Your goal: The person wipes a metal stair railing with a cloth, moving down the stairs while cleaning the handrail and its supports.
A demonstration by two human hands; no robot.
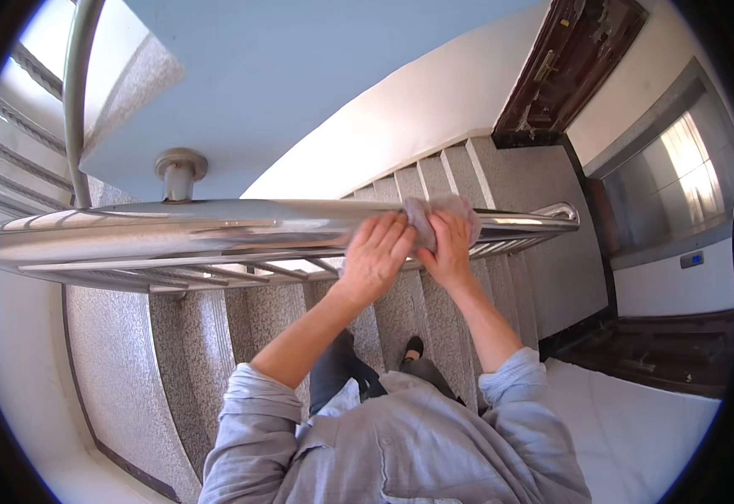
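Observation:
A polished stainless steel handrail [228, 227] runs across in front of me, above the stairs. My left hand [376, 255] curls over it, slightly blurred, with its fingers close together. A crumpled greyish-pink cloth [420, 220] is draped over the tube by those fingertips, and a pale edge of fabric shows below the left palm. Just to the right, my right hand [449, 246] grips the cloth against the rail, thumb on the near side. Much of the fabric beneath both hands is hidden.
Speckled stone steps [206, 334] lie under the rail, with my shoe [413, 346] on one. Another flight [436, 176] rises beyond it. A landing [562, 252] adjoins metal elevator doors [675, 170] and a worn dark door [562, 69]. Twisted metal balusters [33, 129] stand left.

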